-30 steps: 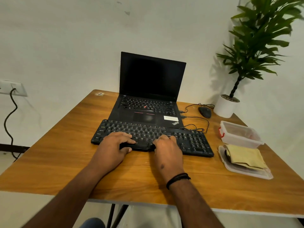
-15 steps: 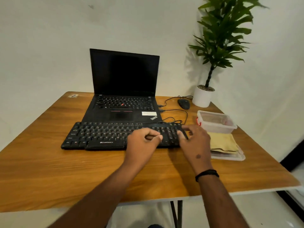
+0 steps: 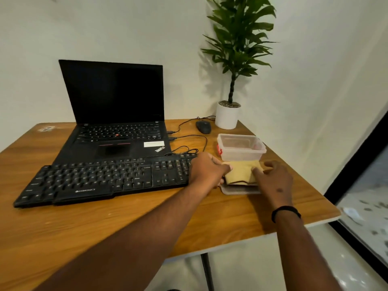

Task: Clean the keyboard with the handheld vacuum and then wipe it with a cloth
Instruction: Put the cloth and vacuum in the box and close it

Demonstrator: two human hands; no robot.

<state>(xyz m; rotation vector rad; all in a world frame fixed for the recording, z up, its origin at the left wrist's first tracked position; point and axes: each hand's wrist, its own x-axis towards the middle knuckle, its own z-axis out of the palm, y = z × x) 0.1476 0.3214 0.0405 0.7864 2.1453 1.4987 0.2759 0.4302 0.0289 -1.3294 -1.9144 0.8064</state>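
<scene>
Apparently two hands (image 3: pixel 241 175) gripping one cloth (image 3: pixel 241 172); one keyboard (image 3: pixel 100 179).

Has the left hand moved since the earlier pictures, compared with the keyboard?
Yes. The left hand went rightward from the keyboard's middle keys, past its right end, to the yellow cloth.

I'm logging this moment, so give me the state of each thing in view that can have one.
Laptop: lid open, screen dark.
Keyboard: flat on table, cable attached.
Clear box: lid off.
Lid: under the cloth.
Cloth: folded, both hands on it.
Left hand: at cloth's left edge.
Right hand: fingers on cloth.
</scene>
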